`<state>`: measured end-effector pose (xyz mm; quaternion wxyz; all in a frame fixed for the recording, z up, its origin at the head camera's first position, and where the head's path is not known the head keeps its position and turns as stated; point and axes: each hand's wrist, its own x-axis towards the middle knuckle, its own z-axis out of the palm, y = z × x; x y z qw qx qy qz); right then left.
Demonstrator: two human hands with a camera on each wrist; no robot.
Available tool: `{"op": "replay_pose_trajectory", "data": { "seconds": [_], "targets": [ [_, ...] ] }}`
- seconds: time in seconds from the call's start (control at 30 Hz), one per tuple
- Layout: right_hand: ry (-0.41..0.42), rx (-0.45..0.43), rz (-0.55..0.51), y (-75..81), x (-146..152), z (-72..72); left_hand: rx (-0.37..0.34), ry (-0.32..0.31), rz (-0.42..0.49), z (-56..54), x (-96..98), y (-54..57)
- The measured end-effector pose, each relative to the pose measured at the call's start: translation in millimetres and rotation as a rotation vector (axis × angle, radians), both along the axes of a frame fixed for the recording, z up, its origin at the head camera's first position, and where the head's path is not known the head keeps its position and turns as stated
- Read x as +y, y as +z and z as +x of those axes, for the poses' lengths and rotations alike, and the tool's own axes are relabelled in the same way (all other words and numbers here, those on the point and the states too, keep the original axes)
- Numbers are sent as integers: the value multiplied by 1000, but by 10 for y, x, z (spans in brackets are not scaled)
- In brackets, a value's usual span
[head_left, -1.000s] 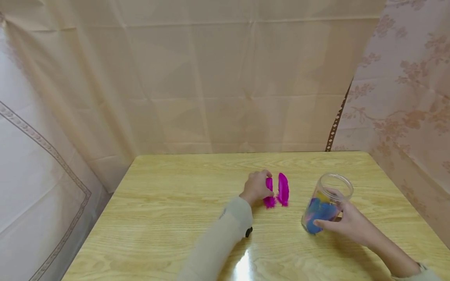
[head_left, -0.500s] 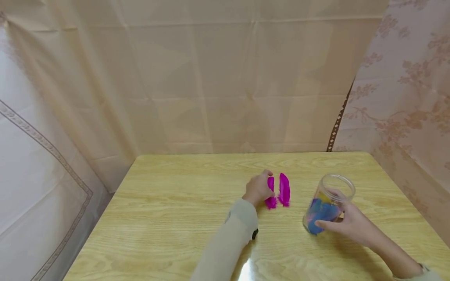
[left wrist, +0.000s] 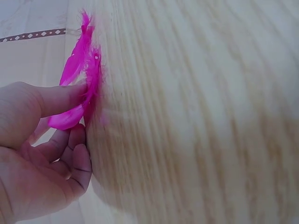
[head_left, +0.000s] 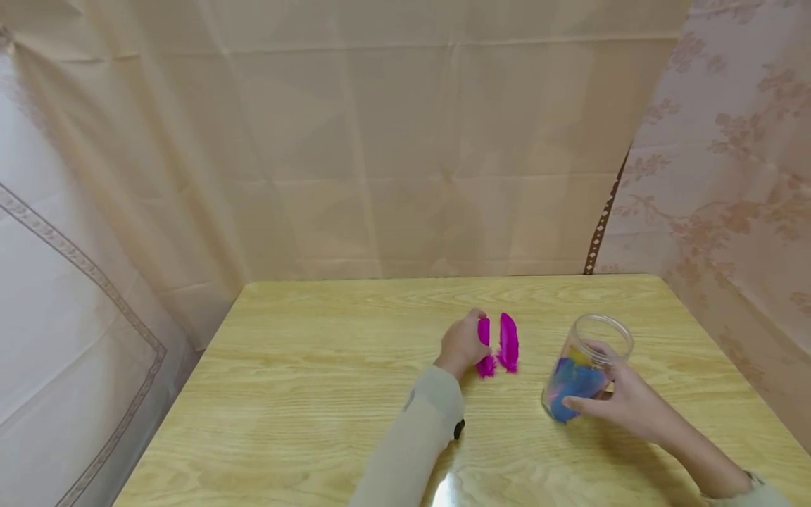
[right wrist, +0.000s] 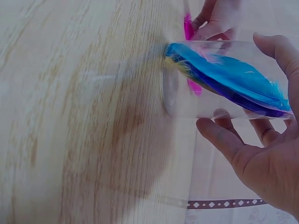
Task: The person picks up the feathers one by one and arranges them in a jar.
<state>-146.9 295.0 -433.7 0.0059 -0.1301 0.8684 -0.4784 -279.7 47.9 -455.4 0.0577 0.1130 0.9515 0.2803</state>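
Note:
My left hand (head_left: 462,345) pinches a magenta feather (left wrist: 70,116) between thumb and fingers, close on the tabletop; its other fingers curl in below. To the right of this feather lies a second magenta feather (head_left: 509,343), about parallel to it. My right hand (head_left: 624,405) grips a clear, lidless jar (head_left: 579,332) from its right side, thumb in front and fingers behind. The jar stands with its base at the table. Inside it lean bright blue (right wrist: 238,74), dark purple and yellow feathers, partly covered by the hand in the head view.
The wood-grain table (head_left: 304,366) fills the lower part of the head view. A beige cloth (head_left: 405,155) hangs along its back edge. Flowered cloth (head_left: 747,211) hangs on the right, and white cloth (head_left: 70,296) with a patterned band on the left.
My left hand stays at the left magenta feather, its forearm shifted slightly to the right. The right hand keeps its grip on the jar; the whole head view sways a little.

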Motion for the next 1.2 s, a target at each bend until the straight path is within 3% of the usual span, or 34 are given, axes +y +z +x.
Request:
{"op": "replay_pose_trajectory", "data": {
  "seconds": [0.17,0.37,0.53,0.8,1.07,1.2],
  "targets": [
    [-9,10,23,13,8,-40,16,15,54,-22,-2,-12],
    [23,9,-38,-17,-40,-80,23,33,70,-18,-57,-7],
    [47,19,-76,-52,-101,-55,18,5,53,-4,-128,-16],
    [46,-8,-100,-66,-138,-25,82,-65,29,-49,-216,-53],
    [22,3,-73,-22,-119,9,96,-87,146,-67,-222,-50],
    [15,20,-53,-11,-75,33,51,-108,241,-53,-198,-36]
  ]
}}
